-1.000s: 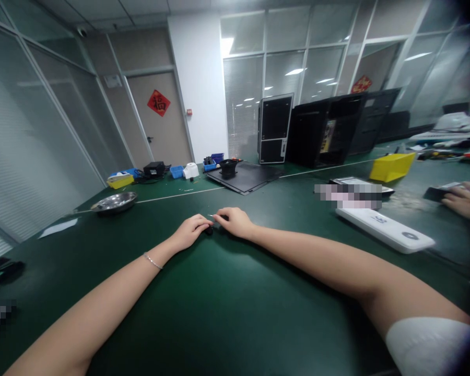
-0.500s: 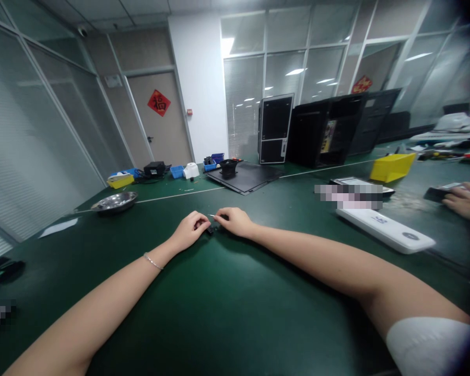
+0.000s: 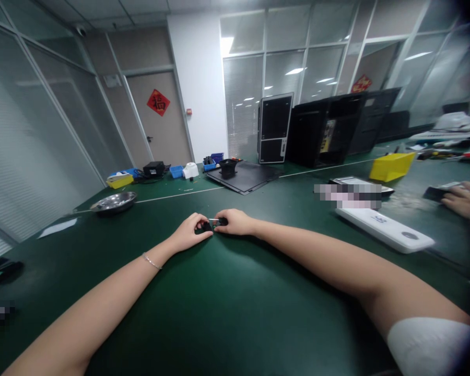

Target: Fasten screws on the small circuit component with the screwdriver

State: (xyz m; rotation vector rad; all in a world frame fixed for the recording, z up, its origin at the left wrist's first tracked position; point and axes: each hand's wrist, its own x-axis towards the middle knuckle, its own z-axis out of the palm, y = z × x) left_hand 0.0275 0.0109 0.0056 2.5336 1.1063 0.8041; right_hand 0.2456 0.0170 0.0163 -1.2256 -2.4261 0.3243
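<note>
Close together above the green table, my two hands meet near the middle of the view. My left hand (image 3: 190,232) is closed, its thumb and fingers pinching a small black part (image 3: 207,226). My right hand (image 3: 237,222) is closed on another small black piece (image 3: 221,221). A thin silver rod (image 3: 213,220) spans the gap between the two pieces; whether it enters the left one is too small to tell. Fingers cover most of both pieces, so their kind cannot be made out.
Left of my hands lies a metal dish (image 3: 115,201). Ahead, a black panel (image 3: 250,180) carries a black round part (image 3: 228,166). To the right are a long white device (image 3: 384,230), a yellow bin (image 3: 392,166) and another person's hand (image 3: 466,201). Black computer cases (image 3: 317,130) stand behind.
My left thumb has extended right and now lies along the black part. The black pieces show more clearly, with the silver rod level between them. Both hands stay in nearly the same place.
</note>
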